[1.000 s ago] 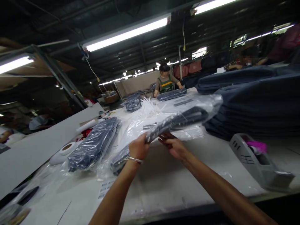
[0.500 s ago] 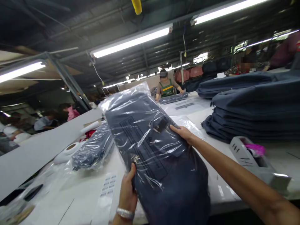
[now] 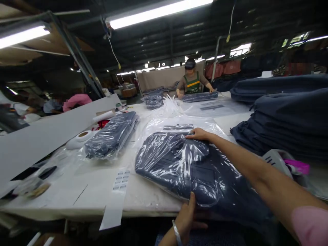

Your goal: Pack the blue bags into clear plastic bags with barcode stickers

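A dark blue fabric article in a clear plastic bag (image 3: 176, 171) lies flat on the white table, its right end reaching over the front edge. Its exact kind is hard to make out under the glare. My left hand (image 3: 186, 217), with a silver bracelet at the wrist, grips the near edge, thumb on top and fingers lower down. On the far edge, my right hand (image 3: 201, 134) has closed its fingers over the wrapped article. Underneath and behind it spreads a clear plastic sheet or bag (image 3: 217, 126).
A wrapped dark blue bundle (image 3: 112, 133) lies left, beside a white roll (image 3: 82, 135). Stacked dark blue fabric (image 3: 289, 123) rises at right, near a grey tape dispenser (image 3: 278, 159). A label strip (image 3: 115, 201) overhangs the front edge. A co-worker (image 3: 192, 82) handles another wrapped piece opposite.
The wrapped article has gone from tilted up in both hands to lying flat on the table, its upper end swung down and left. Both hands keep contact with its edges.
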Action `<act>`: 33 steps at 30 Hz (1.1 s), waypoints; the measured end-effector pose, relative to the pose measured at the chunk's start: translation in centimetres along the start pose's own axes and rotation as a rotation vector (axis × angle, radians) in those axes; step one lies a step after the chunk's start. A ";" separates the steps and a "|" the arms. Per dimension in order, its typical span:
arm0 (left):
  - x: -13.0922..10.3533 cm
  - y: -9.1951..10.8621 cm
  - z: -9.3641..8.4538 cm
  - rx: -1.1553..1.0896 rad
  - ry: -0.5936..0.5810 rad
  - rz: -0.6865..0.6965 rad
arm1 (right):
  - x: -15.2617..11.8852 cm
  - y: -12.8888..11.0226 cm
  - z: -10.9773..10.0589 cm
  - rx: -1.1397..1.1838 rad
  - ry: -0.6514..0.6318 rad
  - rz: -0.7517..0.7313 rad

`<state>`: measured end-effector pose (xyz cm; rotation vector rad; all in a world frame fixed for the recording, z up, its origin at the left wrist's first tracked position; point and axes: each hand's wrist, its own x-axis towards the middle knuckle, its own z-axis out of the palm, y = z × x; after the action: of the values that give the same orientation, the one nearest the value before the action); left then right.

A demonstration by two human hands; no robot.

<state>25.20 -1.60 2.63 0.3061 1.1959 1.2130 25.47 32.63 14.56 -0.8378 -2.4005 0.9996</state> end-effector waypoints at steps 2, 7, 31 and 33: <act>-0.7 0.7 -0.6 0.159 -0.055 -0.038 | 0.2 0.2 0.8 -0.026 0.024 -0.001; -6.3 4.0 -7.6 0.496 0.322 0.313 | -4.2 -3.3 5.2 0.036 0.056 -0.142; -14.1 -0.4 -20.2 0.186 1.145 0.512 | -16.4 -16.3 35.3 1.125 -0.399 0.364; -14.0 0.9 -20.1 0.512 1.269 0.598 | -16.5 -16.0 35.6 1.059 -0.350 0.305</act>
<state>9.90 -20.71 2.58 0.2673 2.6706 1.6483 11.59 -4.95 0.65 -0.6239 -1.5469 2.3566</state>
